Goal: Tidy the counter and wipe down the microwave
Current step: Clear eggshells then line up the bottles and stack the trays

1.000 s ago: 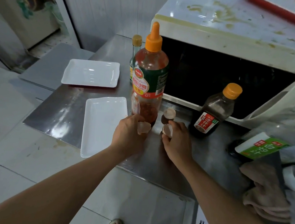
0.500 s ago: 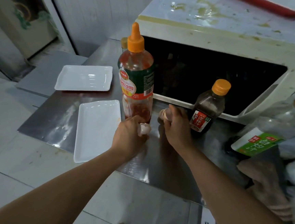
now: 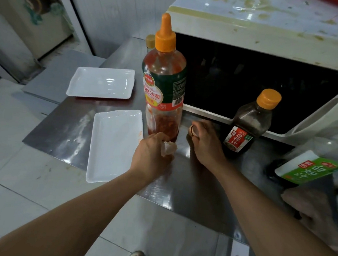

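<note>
The microwave (image 3: 272,61) sits at the far right of a steel tabletop (image 3: 190,182), its white top smeared with yellowish stains and its dark door facing the person. In front of it stand a tall sauce bottle (image 3: 163,90) with an orange nozzle cap and, to the right, a shorter dark dressing bottle (image 3: 248,124) with an orange cap. The left hand (image 3: 151,157) rests near the tall bottle's base, its fingers curled round a pale eggshell piece (image 3: 169,148). The right hand (image 3: 207,141) lies between the two bottles, fingers closed on a second shell fragment (image 3: 193,131). Two white rectangular plates lie to the left: one near (image 3: 113,143), just beside the left hand, and one farther back (image 3: 101,83). At the right edge a green-labelled bottle (image 3: 312,167) lies tilted above a crumpled cloth (image 3: 312,207).
</note>
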